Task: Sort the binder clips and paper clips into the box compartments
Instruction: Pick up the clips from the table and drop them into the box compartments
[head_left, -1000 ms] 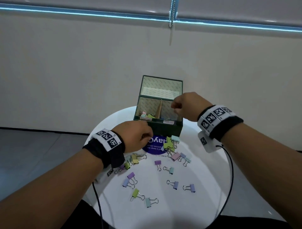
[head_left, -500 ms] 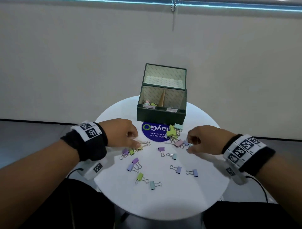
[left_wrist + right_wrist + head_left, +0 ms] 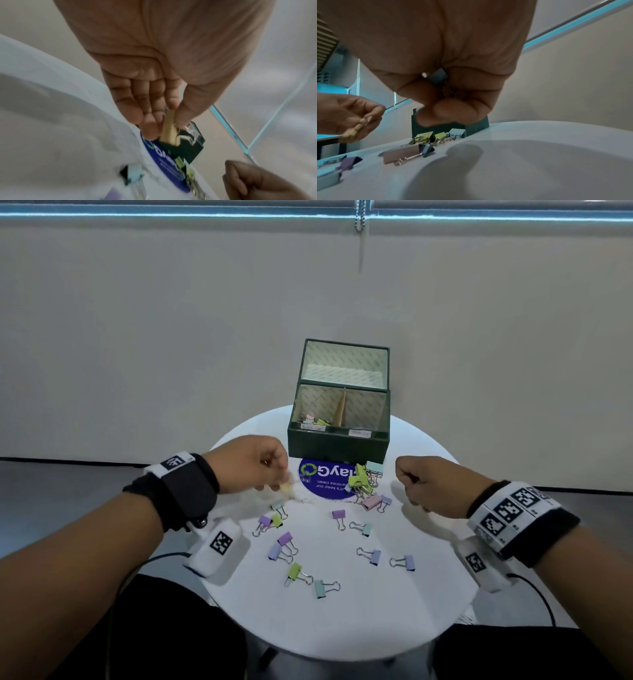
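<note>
Nearest us, binder clips (image 3: 370,556) lay loose on the table (image 3: 342,625) short of the box (image 3: 337,444). Closer to the box, our left hand (image 3: 255,463) pinched a yellow clip (image 3: 169,130), and our right hand (image 3: 430,486) had curled around a grey one (image 3: 438,77), both raised for carrying, we judged. In the box, a few clips (image 3: 313,419) sat in the left compartment.

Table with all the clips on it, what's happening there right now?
A person is sorting clips into a green box. The left hand pinches a yellow binder clip above the table. The right hand is curled round a grey-blue clip. The box's left compartment already holds some clips; many binder clips still lie on the table.
</note>
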The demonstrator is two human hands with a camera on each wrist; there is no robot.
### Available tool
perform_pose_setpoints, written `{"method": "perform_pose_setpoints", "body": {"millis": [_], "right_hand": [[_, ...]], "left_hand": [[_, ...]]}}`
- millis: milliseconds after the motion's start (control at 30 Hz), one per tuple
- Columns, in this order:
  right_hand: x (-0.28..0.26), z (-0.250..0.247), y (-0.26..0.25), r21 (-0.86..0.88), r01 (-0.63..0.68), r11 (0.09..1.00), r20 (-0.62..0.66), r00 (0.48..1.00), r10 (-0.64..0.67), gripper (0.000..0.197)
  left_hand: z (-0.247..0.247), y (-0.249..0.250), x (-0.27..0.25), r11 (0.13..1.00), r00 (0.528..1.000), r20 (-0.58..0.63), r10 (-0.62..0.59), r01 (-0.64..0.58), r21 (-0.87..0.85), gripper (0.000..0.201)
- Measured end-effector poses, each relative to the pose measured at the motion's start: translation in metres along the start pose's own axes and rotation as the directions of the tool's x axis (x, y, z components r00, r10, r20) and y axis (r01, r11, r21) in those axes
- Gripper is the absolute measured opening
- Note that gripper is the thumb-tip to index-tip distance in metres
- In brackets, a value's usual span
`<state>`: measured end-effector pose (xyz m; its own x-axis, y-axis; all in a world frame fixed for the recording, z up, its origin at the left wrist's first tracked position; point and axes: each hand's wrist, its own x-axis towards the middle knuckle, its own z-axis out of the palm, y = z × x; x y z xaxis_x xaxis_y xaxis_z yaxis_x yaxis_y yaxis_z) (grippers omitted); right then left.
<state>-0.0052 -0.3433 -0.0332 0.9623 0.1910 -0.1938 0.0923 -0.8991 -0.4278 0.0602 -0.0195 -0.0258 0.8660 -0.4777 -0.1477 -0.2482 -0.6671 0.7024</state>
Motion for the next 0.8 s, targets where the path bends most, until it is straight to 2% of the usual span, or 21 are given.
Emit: {"method": "perform_pose_setpoints", "body": {"millis": [67, 167, 233, 300, 333, 400, 433, 533, 667, 800], "right_hand": [[0.004, 0.001, 0.001, -0.039, 0.012, 0.999, 0.034, 0.999, -0.011, 0.022], [0.011, 0.006, 0.004, -0.137, -0.005, 0.990, 0.072, 0.997, 0.015, 0.014], [0.015, 0.009, 0.003, -0.237, -0.019, 0.971, 0.065, 0.997, 0.035, 0.004], [0.016, 0.012, 0.001, -0.294, -0.002, 0.956, 0.089, 0.996, 0.030, 0.019], [0.016, 0.013, -0.001, -0.305, 0.002, 0.952, 0.096, 0.995, 0.029, 0.020], [0.015, 0.013, -0.005, -0.308, 0.014, 0.951, 0.106, 0.994, 0.020, 0.015], [0.015, 0.013, -0.005, -0.311, 0.018, 0.950, 0.113, 0.993, 0.018, 0.011], [0.016, 0.011, -0.005, -0.314, -0.010, 0.949, 0.145, 0.988, 0.058, 0.005], [0.016, -0.007, -0.015, -0.311, 0.074, 0.948, 0.131, 0.991, -0.035, 0.011], [0.033, -0.032, -0.040, -0.163, 0.147, 0.976, -0.042, 0.987, -0.155, 0.016]], "left_hand": [[-0.007, 0.003, -0.001, 0.986, 0.998, -0.039, -0.045, 0.038, -0.163, 0.013], [-0.011, 0.006, -0.003, 0.983, 0.999, -0.031, -0.042, 0.036, -0.179, 0.034], [-0.011, 0.004, -0.004, 0.998, 0.999, 0.008, -0.040, 0.040, -0.040, 0.047], [-0.009, 0.003, -0.005, 0.976, 0.995, 0.089, -0.035, 0.015, 0.216, 0.042], [-0.007, 0.004, -0.006, 0.925, 0.989, 0.143, -0.028, -0.028, 0.379, 0.037], [-0.001, 0.009, -0.010, 0.762, 0.969, 0.247, 0.024, -0.178, 0.622, 0.029], [0.002, 0.012, -0.012, 0.708, 0.957, 0.286, 0.043, -0.231, 0.667, 0.028], [0.009, 0.016, -0.017, 0.630, 0.923, 0.378, 0.066, -0.333, 0.702, 0.029], [0.011, 0.015, -0.017, 0.503, 0.884, 0.457, 0.100, -0.441, 0.743, 0.022], [0.010, 0.011, -0.017, 0.567, 0.899, 0.425, 0.105, -0.405, 0.718, 0.019]]}}
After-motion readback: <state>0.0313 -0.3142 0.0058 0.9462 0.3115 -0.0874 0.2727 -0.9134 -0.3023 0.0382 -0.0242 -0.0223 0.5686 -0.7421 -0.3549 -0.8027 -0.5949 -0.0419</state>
